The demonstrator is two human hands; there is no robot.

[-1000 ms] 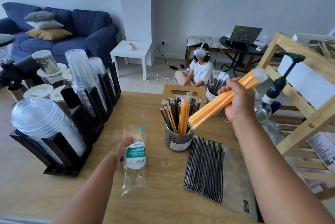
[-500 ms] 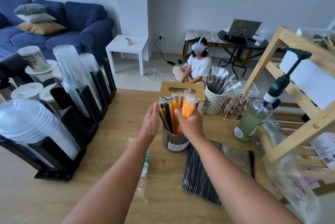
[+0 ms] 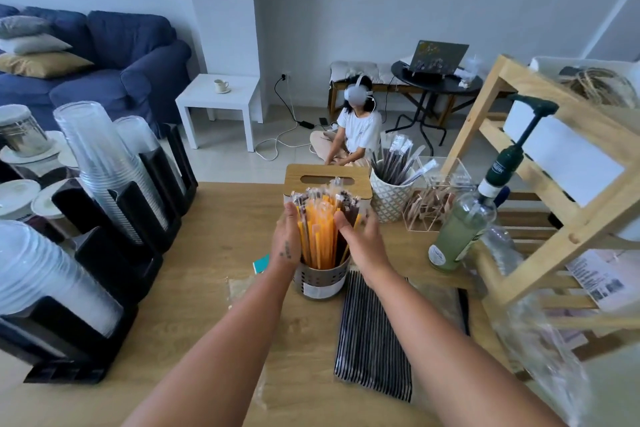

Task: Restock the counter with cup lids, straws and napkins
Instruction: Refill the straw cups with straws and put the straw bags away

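Note:
A perforated metal holder (image 3: pixel 322 279) stands mid-table, packed with orange and dark wrapped straws (image 3: pixel 320 229). My left hand (image 3: pixel 287 241) presses flat against the left side of the bundle, fingers straight. On the right side, my right hand (image 3: pixel 360 236) curls its thumb and fingers round the straws. An emptied clear straw bag (image 3: pixel 242 288) lies on the table under my left forearm. A striped pack of straws (image 3: pixel 374 333) lies flat to the right of the holder. The wooden napkin box (image 3: pixel 327 181) sits just behind. Clear domed lids (image 3: pixel 38 274) fill the near slot of the black rack.
The black rack (image 3: pixel 114 219) with stacked clear cups runs along the left. A white cup of wrapped straws (image 3: pixel 389 194), a clear stirrer box (image 3: pixel 433 205) and a pump bottle (image 3: pixel 460 229) stand back right. A wooden shelf (image 3: pixel 554 219) borders the right. A person (image 3: pixel 356 129) sits on the floor beyond.
My right hand brought the orange straw bundle down into the holder. My left hand dropped the empty bag and moved up to the holder's left side. Both hands now close in on the straws.

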